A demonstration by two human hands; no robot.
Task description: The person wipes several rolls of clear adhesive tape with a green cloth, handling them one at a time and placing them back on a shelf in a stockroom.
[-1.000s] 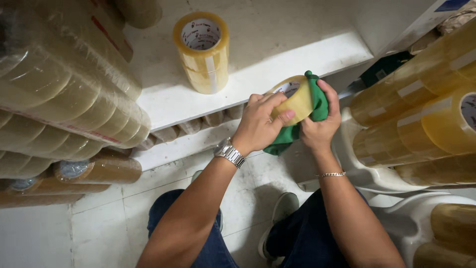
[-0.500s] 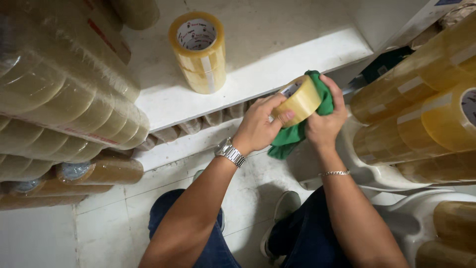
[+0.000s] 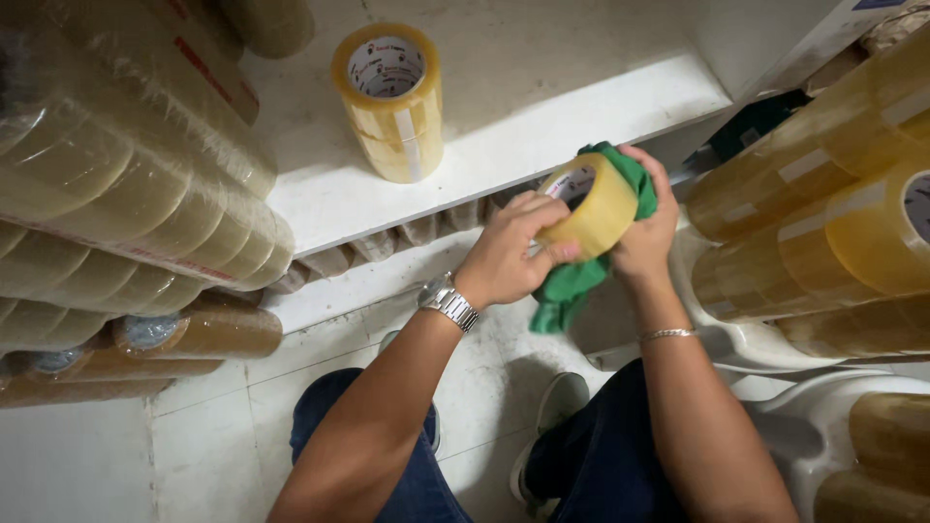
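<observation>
In front of the white shelf (image 3: pixel 542 116), seen from the camera on my head, I am holding a roll of yellowish packing tape (image 3: pixel 591 208) up in the air between both hands, just off the shelf's front edge and above my knees. My left hand (image 3: pixel 509 254) is curling round the near side of the roll, thumb pressing on its outer band and fingers hooking toward the core, so the roll is staying steady. My right hand (image 3: pixel 647 232) is closing round the far side with a green cloth (image 3: pixel 576 281) bunched against the tape; the cloth is wrapping behind the roll and its loose end is hanging below my palms, which looks like a grip suited to rubbing the roll's surface. Both hands are clasping, neither spread. On the shelf, well apart from my hands, a stack of tape rolls (image 3: pixel 390 102) is standing upright. To my left, shrink-wrapped packs of rolls (image 3: pixel 126 194) are lying piled on their sides, and to my right more bundled rolls (image 3: pixel 823 223) are resting on a white plastic chair (image 3: pixel 736 339). My feet are planted on the tiled floor (image 3: pixel 213 426) below.
</observation>
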